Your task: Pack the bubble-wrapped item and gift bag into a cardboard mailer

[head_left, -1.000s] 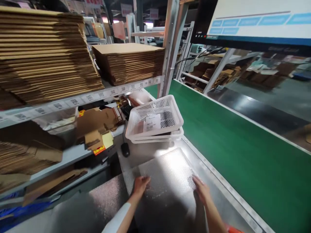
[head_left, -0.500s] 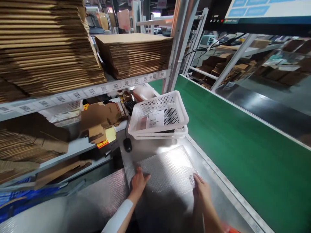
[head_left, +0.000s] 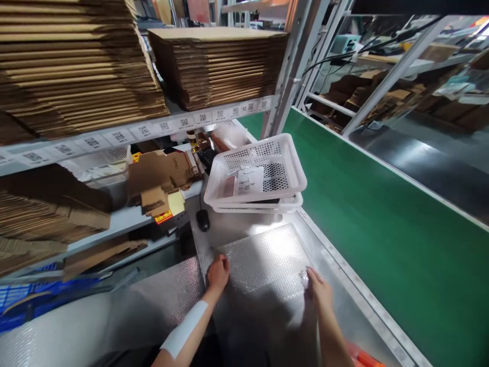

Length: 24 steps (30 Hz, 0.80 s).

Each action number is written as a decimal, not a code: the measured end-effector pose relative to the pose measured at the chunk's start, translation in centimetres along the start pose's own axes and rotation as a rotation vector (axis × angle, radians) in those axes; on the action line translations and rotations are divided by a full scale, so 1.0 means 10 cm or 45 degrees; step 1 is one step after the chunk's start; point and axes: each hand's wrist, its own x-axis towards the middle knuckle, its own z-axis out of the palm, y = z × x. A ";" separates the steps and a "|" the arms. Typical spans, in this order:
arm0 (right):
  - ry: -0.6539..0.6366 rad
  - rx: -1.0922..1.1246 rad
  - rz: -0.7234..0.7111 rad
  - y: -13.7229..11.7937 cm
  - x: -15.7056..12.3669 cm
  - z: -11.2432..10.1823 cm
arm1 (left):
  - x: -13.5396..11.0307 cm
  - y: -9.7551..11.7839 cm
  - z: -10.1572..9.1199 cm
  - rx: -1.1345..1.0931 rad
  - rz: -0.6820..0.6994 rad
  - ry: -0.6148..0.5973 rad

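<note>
A clear sheet of bubble wrap [head_left: 263, 260] lies across the metal tabletop [head_left: 239, 224] and trails off the left edge as a longer length. My left hand [head_left: 218, 273] is closed at the sheet's left part, its fingers curled in on the film. At the right edge, my right hand [head_left: 320, 289] pinches a bunched bit of the wrap between thumb and fingers. A light patch or sleeve covers part of my left forearm. Beyond the sheet sits a stack of white perforated baskets [head_left: 255, 196], the top one holding a white printed packet [head_left: 249, 181].
A green conveyor belt [head_left: 367, 224] runs along the right. Shelves with stacked flat cardboard [head_left: 229, 66] stand at the left and back. A black mouse [head_left: 202, 220] lies left of the baskets, near an opened cardboard box [head_left: 160, 176]. A metal post [head_left: 294, 76] rises behind.
The fingers of my left hand, spread with the thumb out before, have curled closed on the wrap. My right hand keeps its pinch. The view has tilted slightly downward.
</note>
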 end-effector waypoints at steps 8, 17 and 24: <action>0.011 0.033 0.020 -0.03 0.00 0.03 | -0.02 -0.06 0.02 0.045 0.072 -0.019; 0.044 0.023 0.015 0.03 0.04 0.02 | 0.02 -0.05 0.03 0.131 0.087 0.000; 0.043 -0.009 -0.020 0.01 -0.03 0.04 | 0.03 -0.04 0.00 0.322 0.267 0.019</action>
